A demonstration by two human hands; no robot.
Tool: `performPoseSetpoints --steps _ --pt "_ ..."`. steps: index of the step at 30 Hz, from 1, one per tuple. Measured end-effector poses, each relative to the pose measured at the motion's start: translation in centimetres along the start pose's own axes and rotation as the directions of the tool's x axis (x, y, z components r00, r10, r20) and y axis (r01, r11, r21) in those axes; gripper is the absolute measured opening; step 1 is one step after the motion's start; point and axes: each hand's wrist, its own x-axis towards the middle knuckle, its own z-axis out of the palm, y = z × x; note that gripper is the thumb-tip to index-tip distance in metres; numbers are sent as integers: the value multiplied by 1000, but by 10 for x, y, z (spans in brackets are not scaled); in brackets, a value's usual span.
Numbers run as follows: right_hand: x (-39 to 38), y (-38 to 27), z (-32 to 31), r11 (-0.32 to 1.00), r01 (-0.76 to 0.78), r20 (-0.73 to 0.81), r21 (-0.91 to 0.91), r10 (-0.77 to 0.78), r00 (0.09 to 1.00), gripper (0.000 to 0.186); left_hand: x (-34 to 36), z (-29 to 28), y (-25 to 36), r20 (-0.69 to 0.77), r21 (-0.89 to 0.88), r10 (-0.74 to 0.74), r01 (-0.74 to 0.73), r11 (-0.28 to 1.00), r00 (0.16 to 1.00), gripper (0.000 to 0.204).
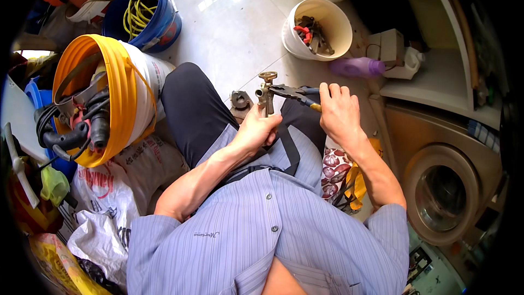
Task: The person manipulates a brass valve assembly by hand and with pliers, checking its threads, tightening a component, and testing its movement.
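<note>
In front of my lap, my left hand (256, 130) is closed round the lower part of a brass valve (265, 94) with a small round handwheel on top. A pair of pliers (295, 94) with dark jaws and blue-and-yellow handles is gripped in my right hand (340, 108). The jaws reach leftward to the upper body of the valve and seem to touch it just below the handwheel. Beyond my left hand, a metal fitting with a round opening (240, 100) lies on the floor between my knees.
To the left stand a yellow-rimmed bucket (70, 76) of power tools and a blue bucket (173, 24) with yellow hose. A white bucket (327, 11) of tools sits ahead right, beside a purple bottle (357, 68). A front-loading washing machine (406, 125) is at right; sacks (106, 202) lie at left.
</note>
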Motion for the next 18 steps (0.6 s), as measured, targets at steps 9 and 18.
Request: performPoseSetpoints --steps 9,18 --pt "1 -8 -4 983 -1 -62 -183 -10 998 34 11 13 -10 -162 332 162 -101 938 973 37" --pt "-12 32 15 973 -76 275 216 14 961 28 14 19 -15 -118 630 419 -258 732 900 43"
